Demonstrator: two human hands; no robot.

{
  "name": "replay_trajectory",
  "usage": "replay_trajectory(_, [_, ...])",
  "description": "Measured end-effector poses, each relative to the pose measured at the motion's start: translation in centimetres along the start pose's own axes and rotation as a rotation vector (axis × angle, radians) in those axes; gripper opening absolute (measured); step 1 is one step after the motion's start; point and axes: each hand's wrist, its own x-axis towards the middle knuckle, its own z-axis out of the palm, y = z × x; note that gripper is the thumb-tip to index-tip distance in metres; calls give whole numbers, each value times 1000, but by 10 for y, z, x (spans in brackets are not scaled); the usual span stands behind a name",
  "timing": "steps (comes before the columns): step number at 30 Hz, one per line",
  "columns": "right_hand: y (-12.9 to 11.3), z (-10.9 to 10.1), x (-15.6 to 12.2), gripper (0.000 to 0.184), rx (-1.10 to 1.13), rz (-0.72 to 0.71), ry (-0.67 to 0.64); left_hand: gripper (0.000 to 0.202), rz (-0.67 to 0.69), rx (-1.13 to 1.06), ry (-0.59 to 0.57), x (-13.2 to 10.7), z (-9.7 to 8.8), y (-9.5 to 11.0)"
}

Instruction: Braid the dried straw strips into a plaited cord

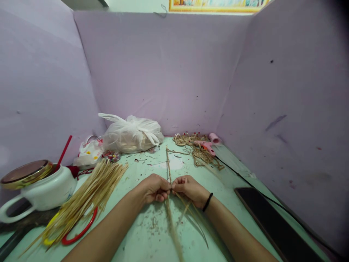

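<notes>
A thin braid of straw (168, 163) runs along the table from the far side toward me, and its near end is between my hands. My left hand (155, 187) pinches it from the left, thumb and forefinger pressed together. From the other side, my right hand (191, 188) grips the strands with its fingertips, close to the left ones. Loose straw strands (169, 218) hang below the fingers toward the front edge, some blurred. More strands fan out under my right hand, which has a black band at the wrist.
A straw bundle (92, 185) lies at left over red and yellow loops, beside a white pot (51, 189). Behind are a tied plastic bag (133, 136), braided cord (203, 156), a pink glue gun (206, 147) and a pink spool (215, 139). A dark flat device (272, 222) lies right.
</notes>
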Motion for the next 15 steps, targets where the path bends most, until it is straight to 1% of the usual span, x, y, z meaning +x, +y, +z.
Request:
replay_trajectory(3, [2,1,4,5,-148,-85,30,3,65,174,116,4,-5,-2])
replay_trajectory(4, [4,1,6,4,-189,-125,39,3,76,241,124,5,-7,-2])
replay_trajectory(6, [6,0,8,4,-242,-195,41,5,64,327,90,6,-10,-2])
replay_trajectory(9, [8,-1,9,3,-242,-241,19,8,62,294,1,5,-13,-1])
replay_trajectory(11, [8,-1,8,3,-230,-242,8,8,96,245,-23,4,-14,-2])
replay_trajectory(13, [9,-2,8,4,-232,-233,6,8,132,250,4,3,-13,-3])
replay_trajectory(15, [10,-2,9,5,-239,-211,20,10,154,284,69,3,-10,-4])
